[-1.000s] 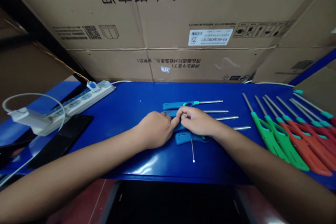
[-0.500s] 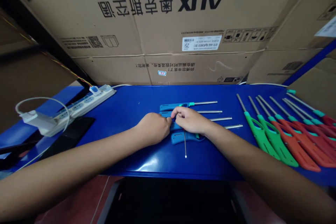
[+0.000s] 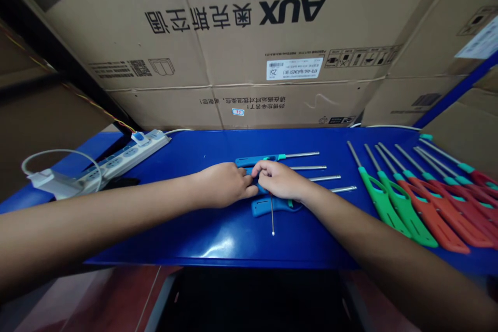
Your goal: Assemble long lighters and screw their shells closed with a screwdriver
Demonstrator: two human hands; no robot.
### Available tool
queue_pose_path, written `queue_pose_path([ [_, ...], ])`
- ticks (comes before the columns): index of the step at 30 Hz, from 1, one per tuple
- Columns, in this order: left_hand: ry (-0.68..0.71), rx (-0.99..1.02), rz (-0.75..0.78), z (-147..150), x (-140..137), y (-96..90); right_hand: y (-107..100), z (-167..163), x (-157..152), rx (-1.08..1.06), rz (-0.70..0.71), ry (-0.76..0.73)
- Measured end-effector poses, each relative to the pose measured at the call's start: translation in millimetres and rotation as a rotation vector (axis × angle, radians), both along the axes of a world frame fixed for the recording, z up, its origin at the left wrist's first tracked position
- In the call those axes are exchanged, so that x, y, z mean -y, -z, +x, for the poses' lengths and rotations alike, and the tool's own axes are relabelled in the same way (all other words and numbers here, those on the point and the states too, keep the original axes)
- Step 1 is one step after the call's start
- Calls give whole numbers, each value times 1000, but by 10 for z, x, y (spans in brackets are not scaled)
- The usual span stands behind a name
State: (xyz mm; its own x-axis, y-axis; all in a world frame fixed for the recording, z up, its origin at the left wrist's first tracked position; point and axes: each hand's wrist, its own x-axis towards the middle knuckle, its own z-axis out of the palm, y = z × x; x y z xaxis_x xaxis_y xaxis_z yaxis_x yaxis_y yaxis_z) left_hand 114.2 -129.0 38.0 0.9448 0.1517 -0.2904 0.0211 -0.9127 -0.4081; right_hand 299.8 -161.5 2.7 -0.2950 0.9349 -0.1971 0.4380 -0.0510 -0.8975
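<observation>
Four-fingered and curled, my left hand [image 3: 227,185] rests at the handle ends of the middle blue lighters, its fingertips over one handle that is mostly hidden. Close against it, my right hand [image 3: 280,179] is closed around a thin metal rod [image 3: 273,218] that sticks out below the fist toward the table edge; its other end is hidden. Several long-necked blue lighters lie side by side, metal tubes to the right. The farthest blue lighter [image 3: 251,160] lies beyond my hands, and the nearest blue lighter [image 3: 264,206] lies just under the rod.
Green lighters [image 3: 383,202] and red lighters [image 3: 445,212] lie in a row at the right of the blue table [image 3: 187,238]. A white power strip [image 3: 116,158] with a plugged-in adapter [image 3: 58,181] is at the left. A large cardboard box [image 3: 233,57] stands behind.
My left forearm has swung upward in view, and its fingers have loosened a little from a tight fist. My right hand keeps its hold on the rod; the view has shifted slightly.
</observation>
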Motion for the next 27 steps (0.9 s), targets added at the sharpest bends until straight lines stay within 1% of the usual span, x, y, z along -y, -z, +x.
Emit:
queue_pose_path([
  [5,131,-3,-30,62,-88,-2,7,-7,1,0,5,-2],
  [7,153,1,-47,84,-120,-7,7,-7,0,-3,9,-2],
  [9,144,-2,-59,100,-133,-13,4,-3,-3,-8,9,0],
  [12,38,-26,-86,121,-100,-5,5,2,-9,-25,-2,4],
  [15,-152,-40,-114,128,-29,32,19,8,-14,-59,-24,8],
  [17,-250,-8,-129,108,7,50,20,25,-12,-89,-38,9],
  [20,-291,135,-206,19,6,9,-38,97,0,-125,-65,-31],
  [23,-311,351,-365,-117,-47,-91,-170,214,3,-197,-101,-108],
  [24,-327,420,-423,-162,-66,-115,-216,248,-1,-246,-80,-104],
  [25,-342,481,-476,-201,-85,-125,-257,272,-8,-279,-22,-64],
  [27,-364,561,-567,-263,-113,-100,-312,279,-15,-293,169,82],
])
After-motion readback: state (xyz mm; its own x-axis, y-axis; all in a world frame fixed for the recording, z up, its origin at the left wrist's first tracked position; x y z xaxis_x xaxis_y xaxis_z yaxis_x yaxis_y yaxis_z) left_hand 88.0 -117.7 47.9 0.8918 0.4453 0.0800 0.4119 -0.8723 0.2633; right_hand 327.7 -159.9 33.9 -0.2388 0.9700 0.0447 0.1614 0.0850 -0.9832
